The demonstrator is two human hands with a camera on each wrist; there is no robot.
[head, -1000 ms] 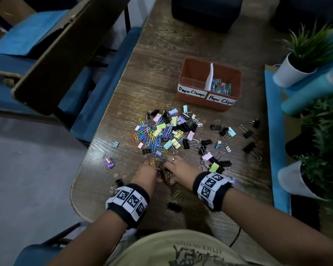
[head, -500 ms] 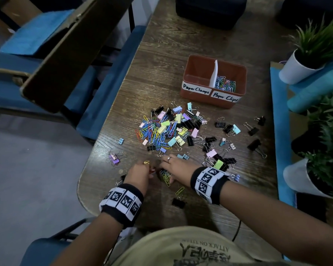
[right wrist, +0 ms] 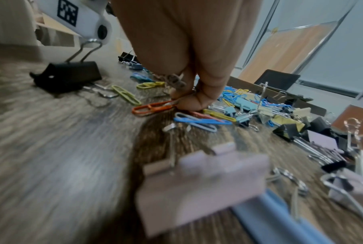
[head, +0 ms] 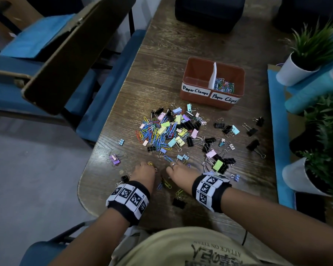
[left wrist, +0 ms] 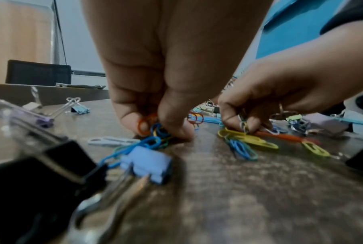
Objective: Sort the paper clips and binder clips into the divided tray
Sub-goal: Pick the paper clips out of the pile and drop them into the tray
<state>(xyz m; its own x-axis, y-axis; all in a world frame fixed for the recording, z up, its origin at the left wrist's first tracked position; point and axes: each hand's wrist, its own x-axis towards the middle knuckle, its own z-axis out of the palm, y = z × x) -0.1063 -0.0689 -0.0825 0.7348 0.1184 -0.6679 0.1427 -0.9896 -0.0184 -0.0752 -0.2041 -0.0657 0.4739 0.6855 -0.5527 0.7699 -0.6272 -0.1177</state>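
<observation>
A mixed heap of coloured paper clips and binder clips (head: pixel 167 129) lies mid-table. Behind it stands the red divided tray (head: pixel 188 81); its right half, labelled Paper Clips, holds paper clips (head: pixel 224 86), while the left half, labelled Paper Clamps, looks bare. My left hand (head: pixel 145 170) is down at the near edge of the heap, fingers curled round a bunch of paper clips (left wrist: pixel 155 130). Just to its right, my right hand (head: pixel 178 170) pinches paper clips off the table, an orange one (right wrist: pixel 153 108) among them. More paper clips (head: pixel 166 184) lie between the wrists.
Black binder clips (head: pixel 252 131) are scattered to the right of the heap, and one black clip (head: pixel 178 202) lies near my body. Potted plants (head: pixel 304 60) and a blue mat (head: pixel 277 131) line the right edge. Chairs stand off the table's left side.
Both hands stay low at the near edge of the heap, gathering paper clips; they have spread slightly apart.
</observation>
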